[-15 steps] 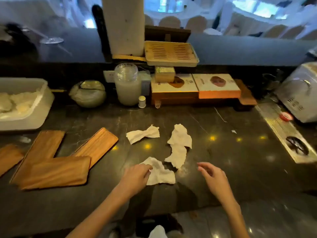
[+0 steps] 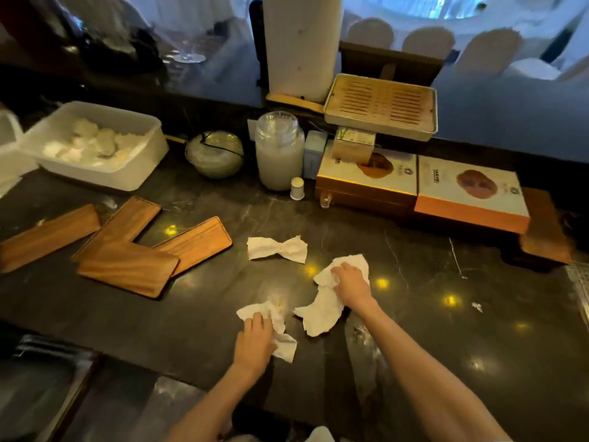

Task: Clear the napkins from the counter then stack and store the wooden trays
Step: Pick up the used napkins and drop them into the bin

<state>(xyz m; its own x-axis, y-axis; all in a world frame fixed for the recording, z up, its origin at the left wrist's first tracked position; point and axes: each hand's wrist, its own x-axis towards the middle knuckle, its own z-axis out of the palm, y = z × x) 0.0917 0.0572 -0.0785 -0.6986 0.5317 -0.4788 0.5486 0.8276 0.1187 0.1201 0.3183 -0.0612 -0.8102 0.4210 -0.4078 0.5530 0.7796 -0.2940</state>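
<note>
Three crumpled white napkins lie on the dark stone counter (image 2: 414, 314). My left hand (image 2: 255, 338) grips the nearest napkin (image 2: 274, 317) at the front. My right hand (image 2: 352, 283) is closed on the top of the long middle napkin (image 2: 322, 311). A bow-shaped napkin (image 2: 277, 248) lies untouched just behind them. Several flat wooden trays sit to the left: one on top at the front (image 2: 127, 269), one to its right (image 2: 199, 242), one angled behind (image 2: 127, 221), and one at the far left (image 2: 47, 236).
At the back stand a white tub of rolled towels (image 2: 95, 148), a green bowl (image 2: 215, 154), a glass jar (image 2: 279, 151), a paper roll (image 2: 301, 43), a slatted bamboo tray (image 2: 381, 105) and boxes (image 2: 468, 189). The counter's front edge runs under my forearms.
My right hand has reached forward and closed on the long middle napkin. My left hand keeps its hold on the near napkin, which is more bunched. The view moved closer.
</note>
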